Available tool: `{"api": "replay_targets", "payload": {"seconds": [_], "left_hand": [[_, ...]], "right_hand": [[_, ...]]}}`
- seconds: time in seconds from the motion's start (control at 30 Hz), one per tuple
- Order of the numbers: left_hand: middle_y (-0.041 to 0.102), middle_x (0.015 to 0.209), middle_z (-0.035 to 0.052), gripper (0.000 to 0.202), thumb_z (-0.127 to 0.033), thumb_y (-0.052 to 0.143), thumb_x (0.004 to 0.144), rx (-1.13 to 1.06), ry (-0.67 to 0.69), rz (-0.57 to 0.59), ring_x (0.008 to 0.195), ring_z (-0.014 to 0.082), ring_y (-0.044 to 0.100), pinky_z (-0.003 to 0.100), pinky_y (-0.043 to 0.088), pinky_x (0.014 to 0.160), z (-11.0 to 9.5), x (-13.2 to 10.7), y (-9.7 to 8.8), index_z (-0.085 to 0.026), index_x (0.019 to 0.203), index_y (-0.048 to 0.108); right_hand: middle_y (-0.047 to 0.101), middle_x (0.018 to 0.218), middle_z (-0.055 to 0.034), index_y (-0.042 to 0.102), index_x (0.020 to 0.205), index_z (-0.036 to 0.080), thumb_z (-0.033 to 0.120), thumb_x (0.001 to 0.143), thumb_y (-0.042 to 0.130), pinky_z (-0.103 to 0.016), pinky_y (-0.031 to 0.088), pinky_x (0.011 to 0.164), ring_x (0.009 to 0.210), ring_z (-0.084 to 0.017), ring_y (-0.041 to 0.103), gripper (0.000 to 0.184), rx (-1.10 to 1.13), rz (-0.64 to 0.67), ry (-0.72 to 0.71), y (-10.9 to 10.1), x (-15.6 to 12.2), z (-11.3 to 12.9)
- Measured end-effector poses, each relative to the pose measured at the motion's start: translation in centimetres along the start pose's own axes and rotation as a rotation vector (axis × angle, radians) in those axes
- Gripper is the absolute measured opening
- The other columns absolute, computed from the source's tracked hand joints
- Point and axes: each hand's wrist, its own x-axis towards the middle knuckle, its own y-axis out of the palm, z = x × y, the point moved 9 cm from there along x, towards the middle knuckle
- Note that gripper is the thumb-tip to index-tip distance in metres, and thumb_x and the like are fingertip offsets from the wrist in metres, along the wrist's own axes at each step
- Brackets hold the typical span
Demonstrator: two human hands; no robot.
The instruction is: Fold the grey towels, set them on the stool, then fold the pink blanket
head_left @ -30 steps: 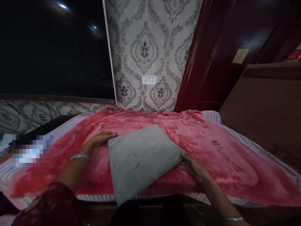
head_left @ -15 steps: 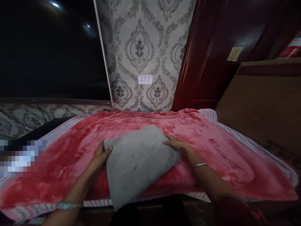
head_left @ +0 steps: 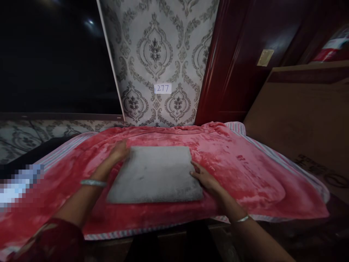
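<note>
A grey square cushion point(head_left: 155, 174) lies flat on a red plush blanket point(head_left: 245, 174) that covers a table. My left hand point(head_left: 118, 153) rests at the cushion's far left corner, fingers against its edge. My right hand point(head_left: 204, 178) presses against the cushion's right edge, near the front corner. Each wrist wears a thin bangle. A dark red patterned sleeve covers my left upper arm at the bottom left.
A striped cloth point(head_left: 242, 127) shows under the blanket's edges. Behind stands a patterned grey wall with a small "277" label point(head_left: 163, 88). A dark screen point(head_left: 54, 54) fills the left, a dark red wooden door point(head_left: 245, 54) and a brown cabinet point(head_left: 300, 109) the right.
The cushion has turned from a diagonal tilt to lie square with the table edge and further back. My left hand moved to its far left corner; my right hand slid down the right edge.
</note>
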Motion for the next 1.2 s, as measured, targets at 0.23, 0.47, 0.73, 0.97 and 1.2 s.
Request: {"api": "replay_targets", "payload": {"seconds": [0.23, 0.47, 0.73, 0.97, 1.2], "left_hand": [[0.031, 0.161, 0.0171, 0.063, -0.038, 0.046, 0.095, 0.515, 0.300, 0.358, 0.150, 0.0280, 0.029, 0.046, 0.024, 0.122, -5.2, -3.8, 10.6, -0.013, 0.151, 0.039], [0.030, 0.162, 0.0143, 0.060, -0.045, 0.032, 0.100, 0.673, 0.293, 0.306, 0.152, 0.0303, 0.023, 0.062, 0.016, 0.120, -3.5, -3.4, 13.6, -0.018, 0.154, 0.036], [0.032, 0.162, 0.0127, 0.060, -0.049, 0.031, 0.101, 0.660, 0.295, 0.285, 0.151, 0.0291, 0.026, 0.058, 0.019, 0.121, -2.5, -3.7, 14.1, -0.020, 0.154, 0.037], [0.035, 0.160, 0.0141, 0.062, -0.053, 0.031, 0.100, 0.681, 0.175, 0.226, 0.150, 0.0304, 0.028, 0.063, 0.017, 0.120, -1.0, -2.8, 11.4, -0.022, 0.152, 0.040], [0.057, 0.133, 0.0116, 0.045, -0.041, 0.062, 0.093, 0.647, 0.084, 0.093, 0.115, 0.0257, 0.060, 0.050, 0.052, 0.097, -0.3, -2.8, 4.6, -0.017, 0.131, 0.056]], "right_hand": [[0.043, 0.153, -0.0177, 0.041, 0.150, 0.010, 0.027, 0.081, 0.054, -0.049, 0.029, 0.119, 0.143, -0.029, 0.036, 0.072, -0.788, -0.244, -0.475, 2.4, 2.5, 8.3], [0.026, 0.162, -0.0165, 0.031, 0.156, 0.009, 0.040, 0.100, 0.039, -0.053, 0.016, 0.120, 0.151, -0.031, 0.020, 0.064, -1.181, -0.156, -0.202, 8.9, 6.6, 5.4], [0.023, 0.164, -0.0137, 0.031, 0.157, 0.012, 0.043, 0.103, 0.031, -0.050, 0.013, 0.121, 0.152, -0.028, 0.016, 0.062, -1.251, -0.105, -0.149, 8.6, 6.7, 3.2], [0.027, 0.163, -0.0121, 0.033, 0.156, 0.012, 0.036, 0.103, 0.028, -0.046, 0.013, 0.122, 0.151, -0.024, 0.020, 0.059, -1.165, -0.144, -0.178, 8.3, 6.8, 3.2], [0.038, 0.158, -0.0116, 0.035, 0.155, 0.015, 0.041, 0.100, 0.027, -0.046, 0.016, 0.122, 0.147, -0.022, 0.030, 0.061, -0.751, -0.248, -0.294, 6.7, 8.0, 2.6]]}}
